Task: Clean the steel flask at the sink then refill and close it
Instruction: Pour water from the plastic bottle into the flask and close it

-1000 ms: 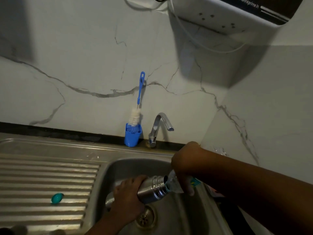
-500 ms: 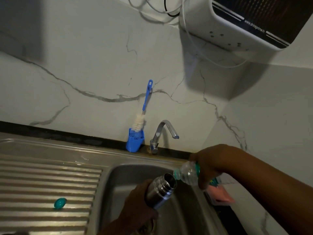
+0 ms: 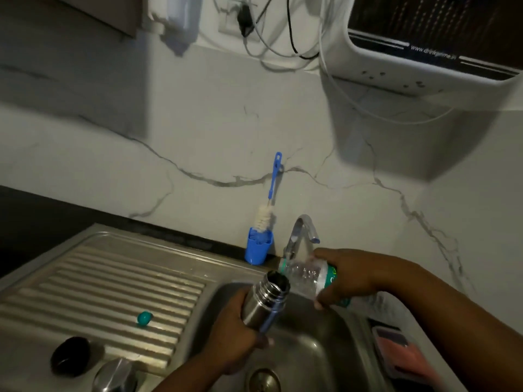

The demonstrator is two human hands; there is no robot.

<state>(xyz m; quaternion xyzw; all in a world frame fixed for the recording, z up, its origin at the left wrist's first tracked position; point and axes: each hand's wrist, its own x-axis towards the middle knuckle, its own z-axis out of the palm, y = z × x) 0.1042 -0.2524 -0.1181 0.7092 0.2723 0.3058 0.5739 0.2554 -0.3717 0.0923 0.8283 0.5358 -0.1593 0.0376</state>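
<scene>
Over the sink (image 3: pixel 334 352), near right, my left hand (image 3: pixel 232 332) wraps the steel flask (image 3: pixel 266 301), tilting its open mouth toward the plastic bottle (image 3: pixel 308 277) my right hand (image 3: pixel 351 278) grips sideways, I judge so the water goes in cleanly

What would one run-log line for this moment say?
left hand: holds steel flask, open | right hand: tilts plastic bottle at flask mouth | over sink

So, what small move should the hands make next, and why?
Probably tip the plastic bottle in the right hand further down: its mouth sits right at the open steel flask held by the left hand over the sink.
</scene>
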